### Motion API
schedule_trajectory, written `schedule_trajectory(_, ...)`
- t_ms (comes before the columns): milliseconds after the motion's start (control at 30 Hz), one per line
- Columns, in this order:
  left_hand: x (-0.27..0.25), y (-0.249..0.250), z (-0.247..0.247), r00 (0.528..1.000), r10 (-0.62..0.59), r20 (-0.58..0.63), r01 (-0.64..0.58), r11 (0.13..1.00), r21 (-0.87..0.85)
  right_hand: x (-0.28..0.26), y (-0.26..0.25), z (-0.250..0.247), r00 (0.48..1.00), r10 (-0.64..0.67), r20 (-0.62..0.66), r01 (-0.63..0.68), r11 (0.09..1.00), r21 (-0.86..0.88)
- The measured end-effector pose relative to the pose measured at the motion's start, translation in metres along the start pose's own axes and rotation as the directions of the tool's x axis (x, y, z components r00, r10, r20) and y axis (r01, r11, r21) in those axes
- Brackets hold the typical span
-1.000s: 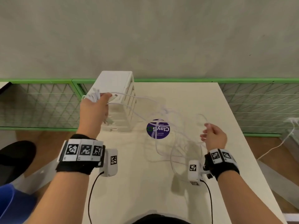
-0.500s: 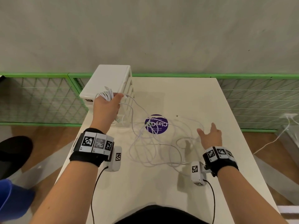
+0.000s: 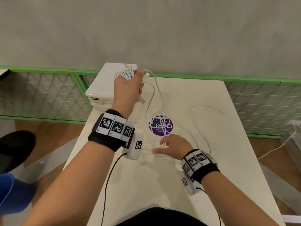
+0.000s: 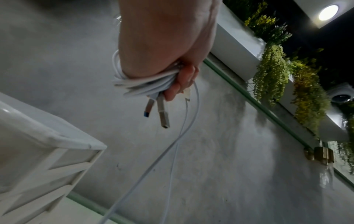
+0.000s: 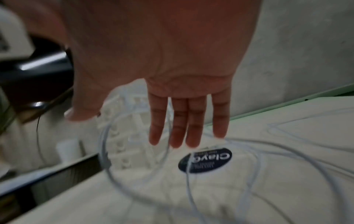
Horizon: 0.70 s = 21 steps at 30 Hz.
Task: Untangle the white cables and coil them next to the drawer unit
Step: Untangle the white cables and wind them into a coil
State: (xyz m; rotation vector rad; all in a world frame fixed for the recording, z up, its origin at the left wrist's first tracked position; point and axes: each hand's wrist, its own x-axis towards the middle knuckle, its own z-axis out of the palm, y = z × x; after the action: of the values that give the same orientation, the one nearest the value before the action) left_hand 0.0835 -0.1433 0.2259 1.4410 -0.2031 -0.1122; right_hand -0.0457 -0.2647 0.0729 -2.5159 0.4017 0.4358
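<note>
My left hand (image 3: 128, 82) is raised above the white drawer unit (image 3: 104, 88) and grips a bundle of coiled white cable (image 4: 141, 86). Two USB plugs (image 4: 162, 115) hang below the fist. Loose cable strands (image 3: 154, 95) fall from the fist to the table, where more white cable (image 3: 202, 128) lies in slack loops. My right hand (image 3: 169, 145) hovers low over those loops near the table's middle, fingers (image 5: 191, 128) straight and spread, holding nothing.
A round purple sticker (image 3: 161, 125) is on the white table (image 3: 162, 185) under the loops. A green mesh railing (image 3: 40, 95) runs behind the table against a grey wall. A loose cable end (image 3: 223, 113) lies toward the right edge.
My right hand let go of the cable, opened and moved left and nearer over the loops. My left hand rose with the bundle to over the drawer unit's top.
</note>
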Motion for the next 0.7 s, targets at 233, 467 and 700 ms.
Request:
schedule_trajectory(233, 0.018, 0.013, -0.011, 0.999, 0.042, -0.008, -0.042, 0.999, -0.013, 0.005, 0.036, 0.017, 0.989, -0.035, -0.146, 0.071, 0.966, 0.25)
schedule_trajectory(467, 0.02, 0.014, -0.005, 0.999, 0.02, 0.041, -0.018, 0.999, -0.05, 0.002, 0.02, -0.006, 0.998, 0.028, -0.05, 0.009, 0.787, 0.617)
schedule_trajectory(700, 0.0, 0.012, 0.029, 0.986, 0.022, 0.164, -0.014, 0.999, -0.05, 0.021, -0.02, 0.001, 0.981, 0.182, 0.073, -0.194, 0.852, 0.487)
